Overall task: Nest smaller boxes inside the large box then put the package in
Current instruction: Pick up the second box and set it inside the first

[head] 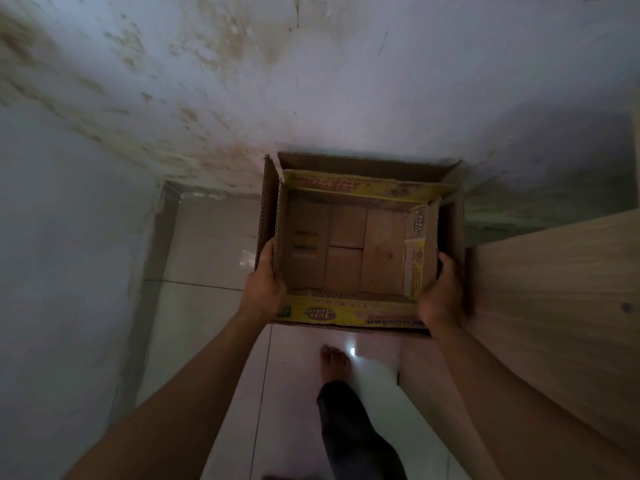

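A large brown cardboard box (363,164) stands on the floor against the wall, its flaps open. Inside it sits a smaller open box (346,315) with yellow printed flaps and a bare brown bottom. My left hand (265,285) grips the smaller box's left wall and flap. My right hand (441,292) grips its right side near the front corner. The smaller box looks empty. No package is visible.
A stained white wall (311,81) rises behind the boxes, meeting another wall at the left corner. A wooden cabinet or tabletop (554,289) presses close on the right. My bare foot (334,362) and dark trouser leg stand on the glossy tiled floor (207,254) below the boxes.
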